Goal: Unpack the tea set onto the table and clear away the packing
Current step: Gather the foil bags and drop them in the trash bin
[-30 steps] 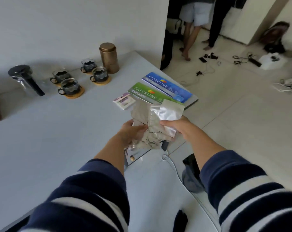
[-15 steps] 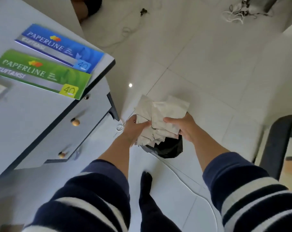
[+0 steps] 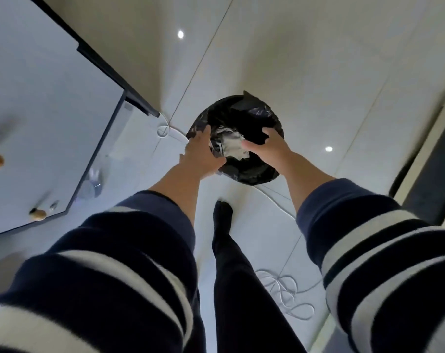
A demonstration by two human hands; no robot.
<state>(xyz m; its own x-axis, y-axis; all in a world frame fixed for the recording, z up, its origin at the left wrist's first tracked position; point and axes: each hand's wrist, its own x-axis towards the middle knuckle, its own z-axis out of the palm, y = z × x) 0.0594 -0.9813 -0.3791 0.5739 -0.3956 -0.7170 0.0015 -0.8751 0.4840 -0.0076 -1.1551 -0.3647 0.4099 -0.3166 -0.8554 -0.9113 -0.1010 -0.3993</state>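
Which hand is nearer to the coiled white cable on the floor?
Right. The right hand is over the bin's right side, on the cable's side; the left hand is at the bin's left rim, farther away.

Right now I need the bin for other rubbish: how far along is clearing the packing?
Nearly through this load. The crumpled packing paper already sits inside the black-lined bin on the floor. In hand: the left hand and right hand are at the bin's mouth beside the paper; whether they grip it is unclear. The table with the tea set is out of view, so any remainder can't be judged.
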